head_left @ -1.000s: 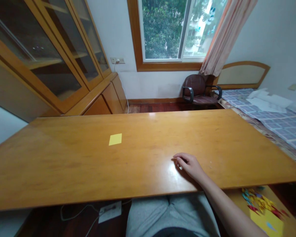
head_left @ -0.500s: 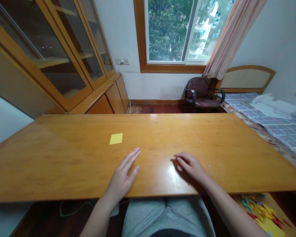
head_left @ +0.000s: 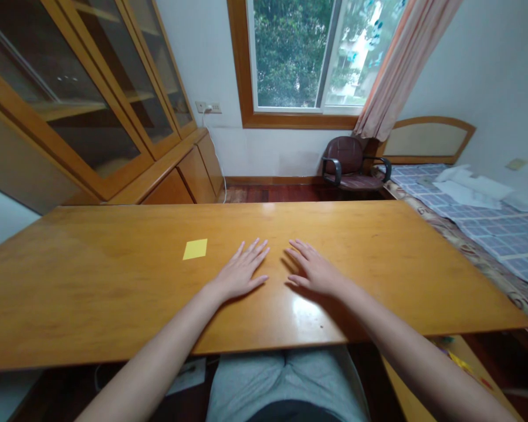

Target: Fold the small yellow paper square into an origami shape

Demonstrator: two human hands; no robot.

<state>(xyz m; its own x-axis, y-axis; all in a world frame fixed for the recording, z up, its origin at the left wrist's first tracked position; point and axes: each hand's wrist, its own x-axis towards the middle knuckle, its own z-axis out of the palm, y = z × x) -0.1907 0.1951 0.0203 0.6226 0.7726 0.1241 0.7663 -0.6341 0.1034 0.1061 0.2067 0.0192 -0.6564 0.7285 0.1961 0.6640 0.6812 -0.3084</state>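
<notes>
Left of the left grip point(head_left: 242, 274), the paper square point(head_left: 195, 249) is plain yellow; around it the worktop point(head_left: 114, 293) is honey-brown, faintly streaked. Beyond the right grip point(head_left: 317, 273), the chair point(head_left: 345, 155) is maroon, the curtain point(head_left: 402, 73) pink, the bedsheet point(head_left: 497, 231) blue-grey checked.

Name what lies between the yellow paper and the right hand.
In the head view, the left hand lies between the yellow paper and the right hand, with tabletop showing either side.

White glare point(head_left: 307, 308) on glossy table point(head_left: 114, 281)
</notes>
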